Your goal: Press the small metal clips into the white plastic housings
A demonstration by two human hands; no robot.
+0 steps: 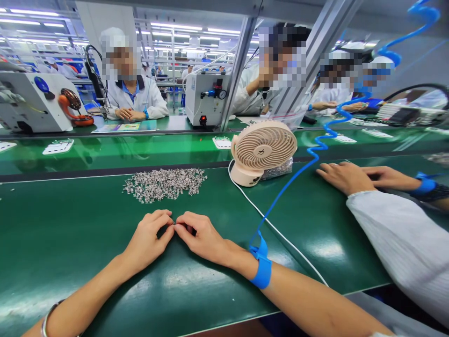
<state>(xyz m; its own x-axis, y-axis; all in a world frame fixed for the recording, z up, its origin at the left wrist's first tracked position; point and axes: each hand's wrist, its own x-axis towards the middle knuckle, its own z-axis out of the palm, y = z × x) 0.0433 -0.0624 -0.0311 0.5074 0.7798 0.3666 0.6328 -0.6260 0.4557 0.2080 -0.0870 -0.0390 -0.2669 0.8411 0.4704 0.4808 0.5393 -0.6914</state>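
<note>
My left hand [152,238] and my right hand [199,236] meet fingertip to fingertip just above the green tabletop [87,210]. Between their pinched thumbs and forefingers is a tiny metal part [174,223], mostly covered by the fingers, so its shape is unclear. Beyond my hands lies a heap of small silvery metal parts [164,184], spread loosely on the table. A blue wrist strap [262,271] circles my right wrist, and a coiled blue cord [291,180] rises from it.
A beige desk fan [263,150] with a white cable [280,231] stands right of the heap, before a clear bag of parts [278,168]. Behind runs a green conveyor belt [140,152] carrying white trays [58,146]. At right rest a co-worker's hands [351,178]; others sit across.
</note>
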